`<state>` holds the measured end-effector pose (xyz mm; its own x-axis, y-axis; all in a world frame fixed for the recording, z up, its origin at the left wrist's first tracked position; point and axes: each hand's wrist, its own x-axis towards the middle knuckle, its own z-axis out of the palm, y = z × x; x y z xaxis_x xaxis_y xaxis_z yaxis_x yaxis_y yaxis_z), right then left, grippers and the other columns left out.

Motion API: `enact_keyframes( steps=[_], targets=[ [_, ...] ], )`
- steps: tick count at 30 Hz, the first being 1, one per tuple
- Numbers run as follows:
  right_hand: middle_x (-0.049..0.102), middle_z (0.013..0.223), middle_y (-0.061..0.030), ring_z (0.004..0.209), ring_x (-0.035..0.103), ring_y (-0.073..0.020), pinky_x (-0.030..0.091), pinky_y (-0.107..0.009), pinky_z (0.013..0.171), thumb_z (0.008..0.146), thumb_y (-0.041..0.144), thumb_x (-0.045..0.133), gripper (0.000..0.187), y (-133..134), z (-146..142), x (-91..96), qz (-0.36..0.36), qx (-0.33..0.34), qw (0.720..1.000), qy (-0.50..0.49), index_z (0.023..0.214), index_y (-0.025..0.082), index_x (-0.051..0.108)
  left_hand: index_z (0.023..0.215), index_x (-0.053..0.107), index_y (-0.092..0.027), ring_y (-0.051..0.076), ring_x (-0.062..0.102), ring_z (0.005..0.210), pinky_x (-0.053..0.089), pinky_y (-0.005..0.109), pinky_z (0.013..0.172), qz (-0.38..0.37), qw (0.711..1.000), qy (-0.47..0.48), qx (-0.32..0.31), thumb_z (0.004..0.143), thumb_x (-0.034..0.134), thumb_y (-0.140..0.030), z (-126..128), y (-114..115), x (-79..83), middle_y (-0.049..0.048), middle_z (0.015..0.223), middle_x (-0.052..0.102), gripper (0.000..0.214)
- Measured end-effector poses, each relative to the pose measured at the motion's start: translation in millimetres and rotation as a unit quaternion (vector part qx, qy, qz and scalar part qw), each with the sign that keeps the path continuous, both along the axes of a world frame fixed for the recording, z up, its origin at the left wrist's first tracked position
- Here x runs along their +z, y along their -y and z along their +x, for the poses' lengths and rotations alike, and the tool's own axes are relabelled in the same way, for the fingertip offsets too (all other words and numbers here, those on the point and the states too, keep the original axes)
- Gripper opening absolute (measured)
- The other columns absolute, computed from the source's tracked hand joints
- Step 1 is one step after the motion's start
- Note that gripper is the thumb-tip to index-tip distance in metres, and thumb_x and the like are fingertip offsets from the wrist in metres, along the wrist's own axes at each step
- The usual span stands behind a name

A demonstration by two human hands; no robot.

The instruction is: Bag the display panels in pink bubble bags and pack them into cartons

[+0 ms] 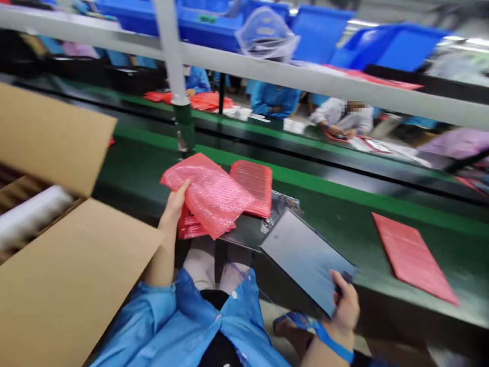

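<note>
Right hand [347, 302]: I see fingers closed around the near corner of a flat grey panel [303, 255], slanting over the bench edge. Left hand [176, 204]: thumb on top, pinching a pink bubble bag [208, 191] by its left side, above some red wrap [187, 225]. Just beside the bag, stacked red pouches [255, 181]. Farther right, I log a lone red sleeve [414, 257] flat on the green bench [344, 219]. Open carton [80, 280] at left.

Green workbench [344, 214] with stacked red pouches [254, 181] and, well apart, a single red pouch [414, 257]
</note>
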<state>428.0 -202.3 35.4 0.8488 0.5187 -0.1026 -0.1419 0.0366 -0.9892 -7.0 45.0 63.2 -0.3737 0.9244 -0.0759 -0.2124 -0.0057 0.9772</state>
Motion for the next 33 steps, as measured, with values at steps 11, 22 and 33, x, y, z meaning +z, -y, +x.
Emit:
enact_keyframes(
  steps=[11, 22, 33],
  targets=[
    [0.076, 0.08, -0.0034, 0.077, 0.076, -0.0223, 0.065, -0.036, 0.072, 0.086, 0.067, 0.082, 0.048, -100.1, -140.4, 20.9, 0.054, 0.168, 0.973, 0.148, 0.095, 0.021, 0.073, 0.155, 0.063, -0.023, 0.039, 0.045, 0.161, 0.026, 0.063, 0.137, 0.077, 0.851, -0.519, -0.026, 0.103, 0.064, -0.055, -42.5, 7.9, -29.0, 0.0186, 0.172, 0.052, 0.062],
    [0.078, 0.131, -0.0152, 0.122, 0.075, -0.0298, 0.059, -0.052, 0.112, 0.106, 0.064, 0.053, 0.057, -226.0, -282.4, 16.9, 0.172, 0.292, 0.936, 0.095, 0.136, 0.018, 0.068, 0.16, 0.058, -0.029, 0.038, 0.031, 0.171, 0.015, 0.079, 0.134, 0.042, 0.881, -0.443, -0.158, 0.108, 0.057, -0.05, -36.9, 32.5, -60.3, 0.0138, 0.18, 0.04, 0.056],
    [0.075, 0.128, -0.0096, 0.106, 0.078, -0.0237, 0.067, -0.044, 0.094, 0.102, 0.056, 0.065, 0.071, -146.8, -242.7, -38.4, 0.076, 0.413, 0.908, -0.011, 0.164, 0.028, 0.046, 0.154, 0.065, -0.029, 0.034, 0.036, 0.169, 0.02, 0.067, 0.139, 0.099, 0.9, -0.412, -0.105, 0.114, 0.043, -0.055, -31.4, 52.0, -63.5, 0.0098, 0.174, 0.052, 0.052]
  ],
)
